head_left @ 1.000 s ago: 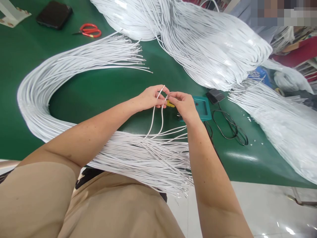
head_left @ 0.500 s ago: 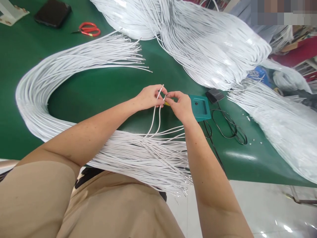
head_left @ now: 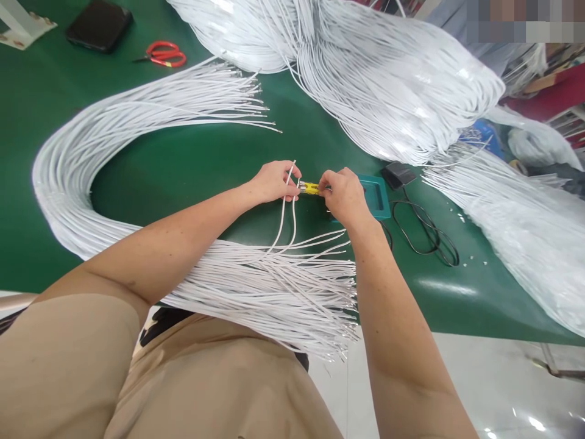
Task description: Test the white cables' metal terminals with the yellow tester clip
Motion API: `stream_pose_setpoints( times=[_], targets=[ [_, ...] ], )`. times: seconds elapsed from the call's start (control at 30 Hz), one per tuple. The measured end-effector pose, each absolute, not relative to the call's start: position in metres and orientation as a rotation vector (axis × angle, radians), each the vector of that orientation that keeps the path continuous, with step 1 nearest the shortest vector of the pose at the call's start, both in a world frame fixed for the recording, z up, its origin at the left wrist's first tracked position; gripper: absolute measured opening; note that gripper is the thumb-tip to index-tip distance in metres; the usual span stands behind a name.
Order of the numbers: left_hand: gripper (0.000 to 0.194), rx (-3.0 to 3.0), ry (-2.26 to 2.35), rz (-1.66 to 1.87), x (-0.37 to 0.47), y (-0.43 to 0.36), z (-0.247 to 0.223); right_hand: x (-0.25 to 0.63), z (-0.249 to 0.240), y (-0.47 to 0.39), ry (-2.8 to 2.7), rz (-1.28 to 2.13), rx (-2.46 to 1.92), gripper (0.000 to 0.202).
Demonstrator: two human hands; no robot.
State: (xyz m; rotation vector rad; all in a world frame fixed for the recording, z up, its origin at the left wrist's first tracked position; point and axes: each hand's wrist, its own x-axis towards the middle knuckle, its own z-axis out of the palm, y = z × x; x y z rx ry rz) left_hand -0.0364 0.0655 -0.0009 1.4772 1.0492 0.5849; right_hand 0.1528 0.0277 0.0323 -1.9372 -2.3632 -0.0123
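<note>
Two white cables (head_left: 282, 224) rise from the near bundle (head_left: 256, 274), and my left hand (head_left: 277, 182) pinches them close to their tips. Just right of those fingers is a small yellow tool (head_left: 311, 188) with a metallic end facing the cable tips. Its other end is in the closed fingers of my right hand (head_left: 343, 192). Whether the metal end touches a cable is too small to tell. A teal tray-like device (head_left: 375, 196) lies behind and right of my right hand, which partly covers it.
Red-handled scissors (head_left: 166, 53) and a black box (head_left: 99, 25) lie at the back left. Large white cable bundles (head_left: 393, 79) fill the back. A black adapter (head_left: 398, 175) and its black cord (head_left: 423, 228) lie to the right, near a plastic-wrapped bundle (head_left: 525, 244).
My right hand has moved right, away from my left hand, and the yellow tool now shows between them. My left hand has shifted slightly left with the cables.
</note>
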Motion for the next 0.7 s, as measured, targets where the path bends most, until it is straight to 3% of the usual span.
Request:
stream_pose_setpoints(
  times=[0.23, 0.4, 0.6, 0.7],
  targets=[
    [0.033, 1.473, 1.081, 0.572, -0.034, 0.063, -0.002, 0.153, 0.033, 0.029, -2.317, 0.023, -1.948, 0.022],
    [0.035, 1.426, 1.053, 0.582, -0.032, 0.064, -0.007, 0.156, 0.034, 0.024, -2.306, 0.015, -1.897, 0.012],
    [0.037, 1.355, 1.020, 0.538, -0.035, 0.068, -0.006, 0.171, 0.019, 0.010, -1.973, -0.305, -2.120, 0.040],
    [0.037, 1.365, 1.021, 0.518, -0.039, 0.070, -0.001, 0.177, 0.010, 0.011, -1.966, -0.318, -2.115, 0.043]
  ],
)
